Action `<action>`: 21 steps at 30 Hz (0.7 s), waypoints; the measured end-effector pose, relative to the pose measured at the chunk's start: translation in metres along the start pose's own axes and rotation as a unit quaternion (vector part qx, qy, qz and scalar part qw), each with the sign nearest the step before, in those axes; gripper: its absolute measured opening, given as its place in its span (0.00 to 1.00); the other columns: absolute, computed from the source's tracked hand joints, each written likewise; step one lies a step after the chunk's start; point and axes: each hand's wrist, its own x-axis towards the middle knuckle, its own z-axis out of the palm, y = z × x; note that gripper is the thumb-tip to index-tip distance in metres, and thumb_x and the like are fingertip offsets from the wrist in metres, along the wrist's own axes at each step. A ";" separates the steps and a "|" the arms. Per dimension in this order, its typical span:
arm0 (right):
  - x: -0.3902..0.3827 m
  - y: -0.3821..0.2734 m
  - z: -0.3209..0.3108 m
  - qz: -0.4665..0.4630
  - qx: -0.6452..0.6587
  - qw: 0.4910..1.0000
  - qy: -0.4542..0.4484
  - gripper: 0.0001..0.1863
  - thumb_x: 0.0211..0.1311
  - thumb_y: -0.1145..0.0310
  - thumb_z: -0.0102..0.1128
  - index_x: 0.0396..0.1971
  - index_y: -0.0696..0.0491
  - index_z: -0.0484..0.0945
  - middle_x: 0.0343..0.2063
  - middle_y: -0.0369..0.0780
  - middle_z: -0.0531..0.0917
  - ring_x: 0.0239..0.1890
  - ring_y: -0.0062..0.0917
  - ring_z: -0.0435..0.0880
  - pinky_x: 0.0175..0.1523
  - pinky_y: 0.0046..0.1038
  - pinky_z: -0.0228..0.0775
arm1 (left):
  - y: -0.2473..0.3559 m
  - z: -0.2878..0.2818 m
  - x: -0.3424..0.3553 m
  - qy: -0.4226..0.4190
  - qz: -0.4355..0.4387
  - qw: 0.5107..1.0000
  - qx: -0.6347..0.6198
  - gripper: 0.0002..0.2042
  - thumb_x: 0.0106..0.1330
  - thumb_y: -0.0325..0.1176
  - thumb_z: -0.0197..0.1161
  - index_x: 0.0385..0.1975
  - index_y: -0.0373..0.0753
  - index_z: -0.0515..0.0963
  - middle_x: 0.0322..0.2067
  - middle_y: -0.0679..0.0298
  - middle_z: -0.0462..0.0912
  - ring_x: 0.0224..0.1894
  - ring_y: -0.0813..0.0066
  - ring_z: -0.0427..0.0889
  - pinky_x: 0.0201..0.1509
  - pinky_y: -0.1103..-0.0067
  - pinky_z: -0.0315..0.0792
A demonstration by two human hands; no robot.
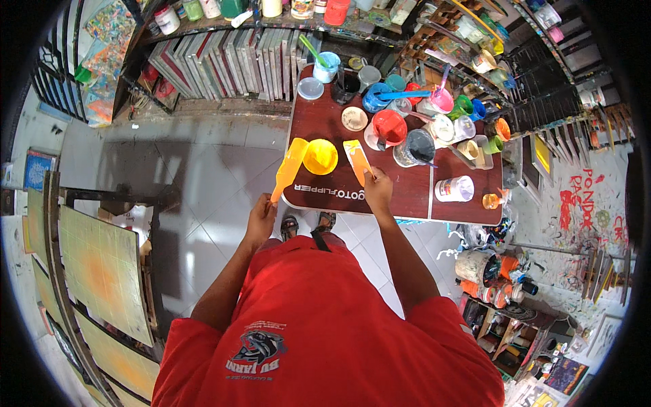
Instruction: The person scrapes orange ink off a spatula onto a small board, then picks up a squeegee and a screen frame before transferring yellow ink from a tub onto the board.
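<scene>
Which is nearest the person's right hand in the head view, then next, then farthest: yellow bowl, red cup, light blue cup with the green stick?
1. yellow bowl, just left of the right hand
2. red cup, beyond it
3. light blue cup, at the table's far edge

1. It was a painter's studio or art workshop.
2. A brown table (pixel 325 122) stood crowded with open paint cups (pixel 389 127) in red, blue, green, orange and black, with stir sticks in some.
3. Stacked canvases (pixel 224 64) leaned in a row under a shelf of paint jars (pixel 271 8).
4. Painted panels (pixel 102 271) in yellow and orange rested on a rack at the left.
5. Paint-stained buckets (pixel 478 266) sat on the tiled floor (pixel 203 169), and red paint marked the right wall (pixel 583 197).
</scene>
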 end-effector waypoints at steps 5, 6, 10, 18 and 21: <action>-0.001 0.015 0.016 -0.022 -0.099 0.995 -0.024 0.11 0.59 0.67 0.54 0.35 0.58 0.79 0.28 0.51 0.81 0.32 0.45 0.81 0.36 0.40 0.71 | -0.007 -0.003 -0.011 0.004 -0.032 0.999 0.000 0.05 0.71 0.33 0.48 0.40 0.40 0.66 0.21 0.74 0.65 0.20 0.88 0.62 0.21 0.87 0.59; 0.000 0.017 0.017 -0.023 -0.095 0.995 -0.023 0.11 0.59 0.67 0.54 0.35 0.58 0.79 0.29 0.51 0.81 0.32 0.46 0.81 0.36 0.40 0.71 | -0.010 -0.004 -0.013 0.003 -0.041 0.999 -0.011 0.05 0.71 0.33 0.48 0.40 0.40 0.66 0.21 0.73 0.66 0.20 0.88 0.62 0.21 0.87 0.59; -0.008 0.028 0.017 0.020 -0.039 0.999 -0.029 0.11 0.58 0.68 0.54 0.34 0.60 0.78 0.26 0.50 0.80 0.30 0.43 0.80 0.35 0.36 0.70 | -0.001 -0.004 -0.017 0.007 -0.086 0.996 -0.027 0.05 0.70 0.33 0.49 0.38 0.39 0.67 0.21 0.72 0.66 0.21 0.86 0.63 0.24 0.84 0.62; -0.034 0.016 0.001 0.196 0.257 0.943 -0.074 0.14 0.63 0.64 0.54 0.38 0.62 0.78 0.34 0.39 0.81 0.36 0.24 0.78 0.42 0.25 0.68 | -0.010 0.000 -0.003 0.028 -0.047 0.998 -0.029 0.12 0.72 0.36 0.46 0.44 0.36 0.73 0.22 0.72 0.66 0.22 0.86 0.63 0.25 0.86 0.61; -0.045 0.004 -0.005 0.265 0.394 0.874 -0.108 0.15 0.65 0.64 0.53 0.43 0.61 0.76 0.38 0.37 0.80 0.40 0.22 0.78 0.46 0.23 0.68 | -0.010 0.001 0.005 0.055 0.011 0.997 0.043 0.13 0.72 0.35 0.46 0.47 0.34 0.73 0.24 0.71 0.67 0.25 0.83 0.64 0.29 0.84 0.63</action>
